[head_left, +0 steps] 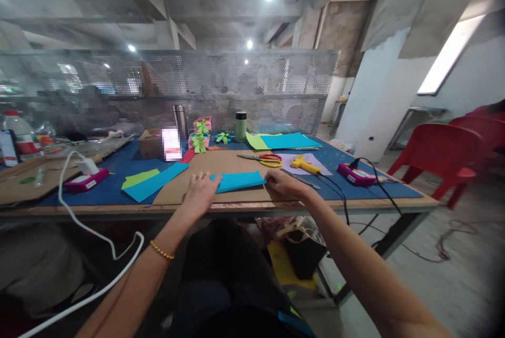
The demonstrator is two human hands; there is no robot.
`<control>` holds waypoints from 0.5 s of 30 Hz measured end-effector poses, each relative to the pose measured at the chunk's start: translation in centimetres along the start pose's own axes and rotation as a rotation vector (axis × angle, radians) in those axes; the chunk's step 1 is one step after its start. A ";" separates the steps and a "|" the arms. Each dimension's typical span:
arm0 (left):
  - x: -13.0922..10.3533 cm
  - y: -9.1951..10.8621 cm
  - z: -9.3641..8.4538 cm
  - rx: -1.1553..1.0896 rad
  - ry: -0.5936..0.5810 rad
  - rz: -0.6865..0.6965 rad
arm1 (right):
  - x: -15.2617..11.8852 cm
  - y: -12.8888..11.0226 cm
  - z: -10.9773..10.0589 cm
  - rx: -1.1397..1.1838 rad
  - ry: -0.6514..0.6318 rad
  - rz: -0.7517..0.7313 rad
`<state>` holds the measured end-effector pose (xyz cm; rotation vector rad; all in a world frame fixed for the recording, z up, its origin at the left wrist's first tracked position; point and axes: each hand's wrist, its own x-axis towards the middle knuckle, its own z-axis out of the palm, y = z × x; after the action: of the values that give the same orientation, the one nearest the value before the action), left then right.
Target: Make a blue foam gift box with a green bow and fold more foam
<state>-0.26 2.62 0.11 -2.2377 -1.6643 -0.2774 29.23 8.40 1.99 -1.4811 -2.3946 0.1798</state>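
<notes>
A strip of bright blue paper (239, 182), apparently folded, lies crosswise on the brown cardboard sheet (224, 160) in front of me. At its left end my left hand (201, 191) holds the strip, thumb on the paper and fingers close together; some fingertips are hard to make out. My right hand (284, 183) has its fingers curled closed at the strip's right end, pinching the corner. Just beyond the right hand are scissors (270, 160) with red and yellow handles. A yellow hot glue gun (305, 165) rests on lilac paper (290, 162).
Blue paper (155, 182) overlaps green paper at left; more blue sheets (290, 141) lie at the back right. A green tumbler (240, 126), a steel flask (180, 122) and a cardboard box (150, 143) stand behind. Purple power strips (356, 174) with cords flank the work area.
</notes>
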 end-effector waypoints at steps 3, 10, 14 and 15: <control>-0.3 1.2 0.0 0.113 0.076 0.164 | -0.1 0.0 -0.1 0.003 0.006 -0.012; -0.3 1.2 0.4 0.174 0.078 0.299 | 0.2 0.3 0.5 0.027 0.005 -0.003; 0.1 1.3 0.2 0.192 0.040 0.312 | 0.2 0.8 0.7 0.033 0.036 -0.034; 0.2 1.4 0.1 0.185 0.022 0.315 | 0.2 0.9 0.8 0.032 0.041 -0.046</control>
<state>1.13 2.47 -0.12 -2.2995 -1.2446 -0.0651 29.63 9.05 1.03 -1.4012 -2.3797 0.1744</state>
